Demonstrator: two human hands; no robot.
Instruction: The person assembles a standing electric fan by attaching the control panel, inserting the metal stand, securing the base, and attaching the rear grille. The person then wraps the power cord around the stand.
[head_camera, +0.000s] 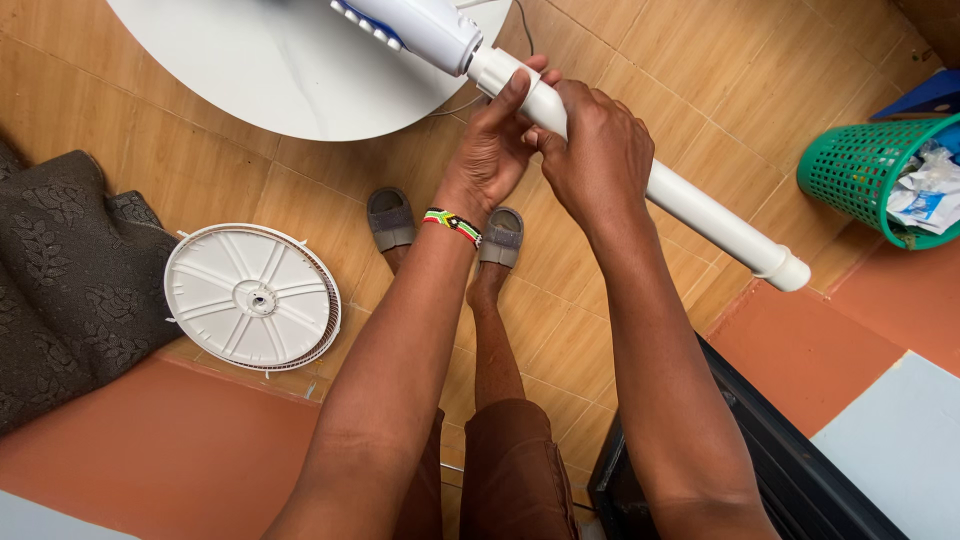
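Both hands, left (492, 150) and right (597, 155), gripped white fan pole (690, 210) near its collar; mid-adjustment, I judged. Next: steady twist.

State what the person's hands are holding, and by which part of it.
Both hands, left hand and right hand, grip the white pole near its upper end, just below the white fan housing.
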